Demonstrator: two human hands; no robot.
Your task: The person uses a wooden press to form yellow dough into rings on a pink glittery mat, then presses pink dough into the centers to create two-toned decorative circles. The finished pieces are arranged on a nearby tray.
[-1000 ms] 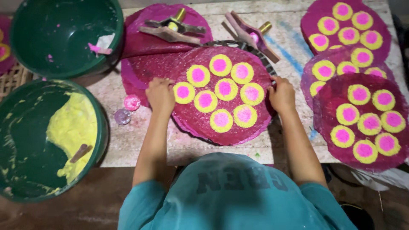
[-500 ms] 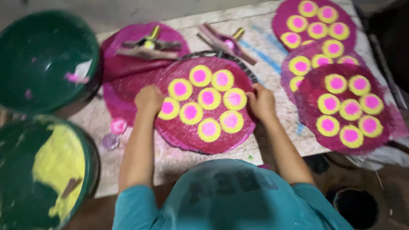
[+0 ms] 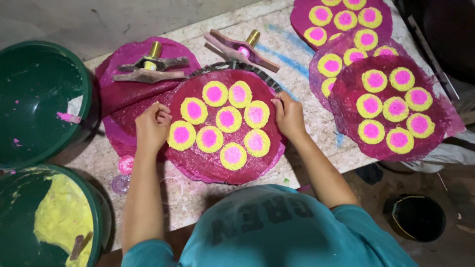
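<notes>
**Inspector:** Fingers (image 3: 159,114) of the left hand (image 3: 151,129) curl onto the left rim of the magenta disc (image 3: 217,163); those of the right hand (image 3: 289,116) pinch its right rim. Both grip, neither is loose.

**Clerk:** Disc's position?

**Inspector:** Flat on the surface (image 3: 297,54), directly before the person, partly over a second magenta sheet (image 3: 123,99). I judge it finished: nine yellow rings with pink centres (image 3: 226,118) fill it. Finished discs (image 3: 391,109) lie stacked at right, overlapping. Lifting it clear seems the part left.

**Clerk:** Containers?

**Inspector:** Upper green tub (image 3: 39,99), far left, nearly bare, pink smears only. Lower green tub (image 3: 54,217) holds yellow paste with a small scraper in it. Small clear cup (image 3: 120,184) sits by the left forearm; contents unclear. Black bucket (image 3: 415,217) on the floor; contents not visible.
</notes>
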